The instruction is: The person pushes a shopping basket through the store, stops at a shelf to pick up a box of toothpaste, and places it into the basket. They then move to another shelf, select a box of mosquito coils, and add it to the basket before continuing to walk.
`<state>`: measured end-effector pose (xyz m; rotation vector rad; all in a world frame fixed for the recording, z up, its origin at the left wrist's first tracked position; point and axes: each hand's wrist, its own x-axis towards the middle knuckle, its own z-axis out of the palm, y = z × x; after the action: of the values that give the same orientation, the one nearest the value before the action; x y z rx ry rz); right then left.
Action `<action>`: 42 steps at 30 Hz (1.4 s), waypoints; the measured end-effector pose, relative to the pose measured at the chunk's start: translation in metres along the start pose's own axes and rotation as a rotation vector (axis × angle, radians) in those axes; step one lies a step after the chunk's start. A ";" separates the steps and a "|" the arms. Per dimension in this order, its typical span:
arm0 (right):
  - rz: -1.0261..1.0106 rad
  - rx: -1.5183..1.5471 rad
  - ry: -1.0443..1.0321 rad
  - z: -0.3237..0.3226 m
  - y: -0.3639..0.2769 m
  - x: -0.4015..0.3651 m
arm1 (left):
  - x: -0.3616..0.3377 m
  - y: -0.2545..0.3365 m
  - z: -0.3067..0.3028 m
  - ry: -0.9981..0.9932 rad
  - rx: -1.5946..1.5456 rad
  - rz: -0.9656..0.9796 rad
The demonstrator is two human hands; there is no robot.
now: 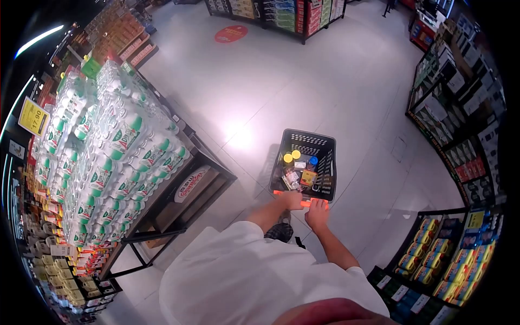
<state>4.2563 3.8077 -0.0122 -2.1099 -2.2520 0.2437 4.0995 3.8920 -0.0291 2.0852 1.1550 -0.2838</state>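
Observation:
Both my hands are wrapped round the orange handle (pixel 306 204) of a black shopping cart (pixel 310 135). My left hand (pixel 293 200) closes on the left part of the bar. Close by, my right hand (pixel 318 211) grips its right end. Inside the perforated basket lie two yellow-capped containers (pixel 292 156), a blue-capped container (pixel 313 161), a yellow-orange box (pixel 308 178) and a pale printed packet (pixel 291 179). What lies under these goods is hidden.
On the left, a tall stack of shrink-wrapped bottles (pixel 116 141) rests on a dark display stand (pixel 211 170). Shelves (pixel 433 114) curve along the right side, with yellow packs (pixel 422 249) lower down. Ahead stands a dark-framed display (pixel 292 19) beyond the pale tiled floor (pixel 346 81).

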 end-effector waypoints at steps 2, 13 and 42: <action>0.005 -0.065 -0.078 -0.006 0.003 0.033 | 0.012 0.003 -0.024 -0.043 -0.006 -0.048; -0.302 -0.250 -0.547 -0.027 0.038 0.211 | 0.083 -0.011 -0.093 0.132 -0.246 -0.155; -0.719 -0.195 -0.634 -0.067 0.005 0.622 | 0.282 -0.151 -0.344 0.278 -0.381 -0.549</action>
<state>4.2269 4.4319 0.0070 -1.2252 -3.3248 0.7495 4.0892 4.3610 0.0012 1.4783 1.7890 -0.0163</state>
